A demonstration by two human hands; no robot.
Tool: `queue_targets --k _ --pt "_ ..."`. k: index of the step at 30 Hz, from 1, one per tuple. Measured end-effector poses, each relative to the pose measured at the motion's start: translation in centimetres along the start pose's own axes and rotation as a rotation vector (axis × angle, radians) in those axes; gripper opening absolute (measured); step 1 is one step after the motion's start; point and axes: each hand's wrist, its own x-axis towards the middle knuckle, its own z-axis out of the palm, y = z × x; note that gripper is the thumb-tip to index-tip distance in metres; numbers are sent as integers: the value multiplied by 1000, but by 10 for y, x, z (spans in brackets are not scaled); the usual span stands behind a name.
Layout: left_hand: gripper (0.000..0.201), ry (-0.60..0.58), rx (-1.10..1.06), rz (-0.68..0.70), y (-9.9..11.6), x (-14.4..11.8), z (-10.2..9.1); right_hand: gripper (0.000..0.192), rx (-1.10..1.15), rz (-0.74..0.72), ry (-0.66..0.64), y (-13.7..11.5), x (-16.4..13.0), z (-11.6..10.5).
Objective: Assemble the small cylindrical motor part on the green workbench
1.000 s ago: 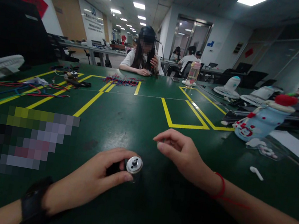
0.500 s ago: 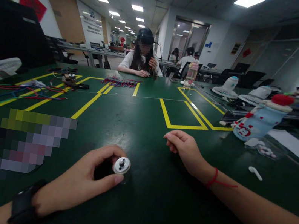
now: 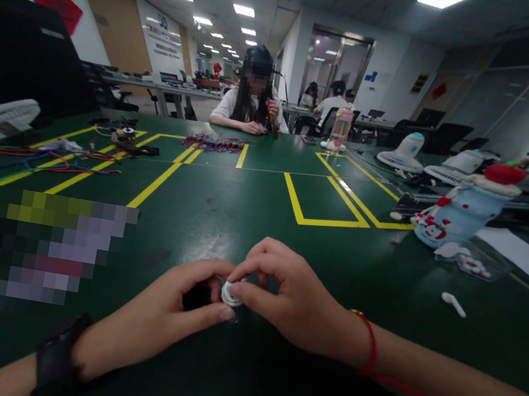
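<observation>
A: Since the earlier frame your right hand (image 3: 295, 301) has come in from mid-desk; it's now on the small silver motor (image 3: 231, 294), fingertips pinching its round face from above.

B: And the left?

A: Left hand (image 3: 163, 319) is closed round the motor's dark body, thumb below, fingers over the top. So both hands are gripping the same part, just above the green desk (image 3: 250, 223), right in front of you.

B: Is anything between my right fingertips?

A: Can't tell; they cover the shaft end, and the view's too dim and small there. Maybe a tiny piece, maybe only the shaft.

B: Risks?

A: Judging from this: two pinches on one small smooth part, so if you twist w/ the right and the left grip's loose, it could spin or pop out and roll across the desk. The white earbud (image 3: 453, 304) and snowman bottle (image 3: 462, 211) sit well apart to your right, wires (image 3: 48, 158) far left, so nothing's near enough to snag.
</observation>
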Motion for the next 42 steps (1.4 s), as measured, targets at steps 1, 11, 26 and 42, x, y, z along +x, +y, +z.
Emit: queue_targets --k 1,11,26,42 --pt "33 1 0 -1 0 -1 0 12 17 8 29 0 1 -1" --pt "29 3 -31 -47 12 8 -2 13 -177 74 -249 39 -25 -41" --pt "29 -16 -15 -68 0 15 8 25 394 421 -3 81 -15 -69" --pt "26 -2 -27 -49 7 16 14 15 107 229 -94 73 -26 -62"
